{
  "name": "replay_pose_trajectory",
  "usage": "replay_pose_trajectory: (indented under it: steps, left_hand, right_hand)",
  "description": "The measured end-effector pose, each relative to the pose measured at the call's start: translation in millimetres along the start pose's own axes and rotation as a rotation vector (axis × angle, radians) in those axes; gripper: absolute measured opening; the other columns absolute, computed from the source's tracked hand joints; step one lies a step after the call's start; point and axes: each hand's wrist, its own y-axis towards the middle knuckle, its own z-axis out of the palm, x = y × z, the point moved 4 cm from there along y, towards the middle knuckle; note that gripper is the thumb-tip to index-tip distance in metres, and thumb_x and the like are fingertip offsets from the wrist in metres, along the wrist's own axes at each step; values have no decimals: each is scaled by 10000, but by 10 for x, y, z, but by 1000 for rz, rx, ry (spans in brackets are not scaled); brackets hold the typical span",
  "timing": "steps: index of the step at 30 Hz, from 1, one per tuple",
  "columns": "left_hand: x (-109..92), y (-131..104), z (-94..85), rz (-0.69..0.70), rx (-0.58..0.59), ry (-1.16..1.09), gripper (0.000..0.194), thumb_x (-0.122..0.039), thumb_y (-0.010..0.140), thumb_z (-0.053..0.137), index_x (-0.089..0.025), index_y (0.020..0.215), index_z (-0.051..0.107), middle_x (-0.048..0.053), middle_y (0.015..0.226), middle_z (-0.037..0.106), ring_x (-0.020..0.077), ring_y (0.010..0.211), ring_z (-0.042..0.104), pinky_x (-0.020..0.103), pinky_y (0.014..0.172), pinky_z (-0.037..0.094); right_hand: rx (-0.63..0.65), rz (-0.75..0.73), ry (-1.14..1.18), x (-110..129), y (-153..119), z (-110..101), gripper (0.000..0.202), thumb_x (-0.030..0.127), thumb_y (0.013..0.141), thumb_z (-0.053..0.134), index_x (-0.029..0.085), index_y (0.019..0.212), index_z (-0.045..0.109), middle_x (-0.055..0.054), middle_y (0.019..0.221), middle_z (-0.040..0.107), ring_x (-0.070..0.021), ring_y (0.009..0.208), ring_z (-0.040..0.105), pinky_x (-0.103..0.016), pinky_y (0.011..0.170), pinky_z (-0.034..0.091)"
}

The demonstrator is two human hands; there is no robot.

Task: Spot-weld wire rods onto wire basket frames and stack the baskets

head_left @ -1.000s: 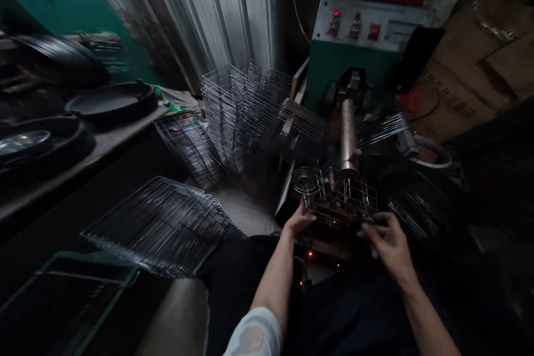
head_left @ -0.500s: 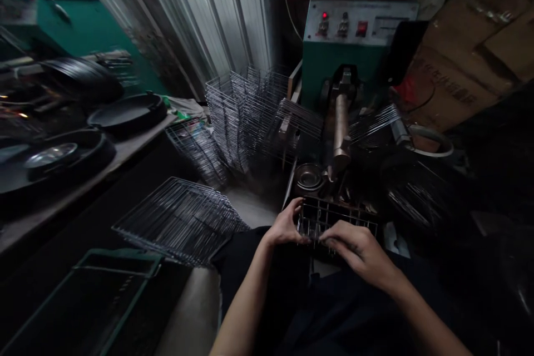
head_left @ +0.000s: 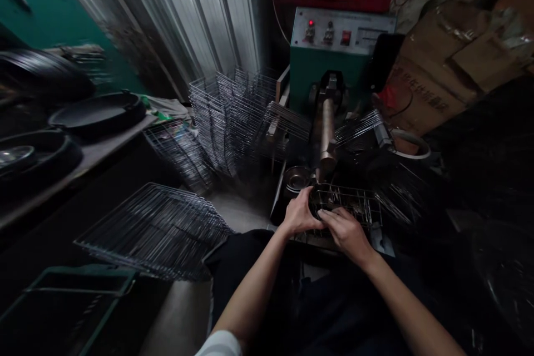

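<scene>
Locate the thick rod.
In the head view, the thick rod is right of centre, between the control panel and the wire rack at the right hand.

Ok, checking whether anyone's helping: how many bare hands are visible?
2: the bare left hand at the left end of the silver wire grid, and the bare right hand close beside. Dark areas could hide more.

Short white fabric sleeve [head_left: 220, 343] on the person's left arm [head_left: 254, 295], dark blue-black cloth garment [head_left: 334, 311] over the lap, uncovered right forearm [head_left: 406, 295], bare left hand [head_left: 298, 214], bare right hand [head_left: 346, 233]
</scene>
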Motion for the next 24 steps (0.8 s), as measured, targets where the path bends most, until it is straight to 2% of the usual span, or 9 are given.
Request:
replay_pose_trajectory:
  steps: [6,12,17,24]
  left_hand:
    - [5,167,-24,5,4,18,1145,-470,478,869,-258,1464,327,102,1426,524,341,1215,605,466,1019,505]
    - [19,167,-39,47,2,26,1147,-477,479,867,-256,1465,325,108,1417,524,346,1230,591,472,1035,492]
    - [28,217,-65,44,24,5,1158,-495,477,866,-256,1467,315,108,1431,511,341,1218,598,465,1016,505]
    - [25,253,-60,47,-4,60,1129,-476,486,859,-251,1459,332,110,1423,519,348,1231,586,479,1034,488]
  right_hand:
    - [-50,42,114,-143,149,-13,345,81,977,498,213,1259,646,-81,1135,713,-262,977,658,-473,902,539]
    - [-37,50,140,-122,149,-16,335,86,992,489,218,1266,629,-78,1158,704,-258,991,645,-480,925,518]
    - [-61,53,147,-159,176,11,329,86,986,501,214,1255,640,-79,1148,705,-261,984,638,-446,879,533]
    - [-70,100,191,-176,225,-13,328,94,981,499,243,1216,673,-61,1114,714,-244,969,644,-408,862,526]
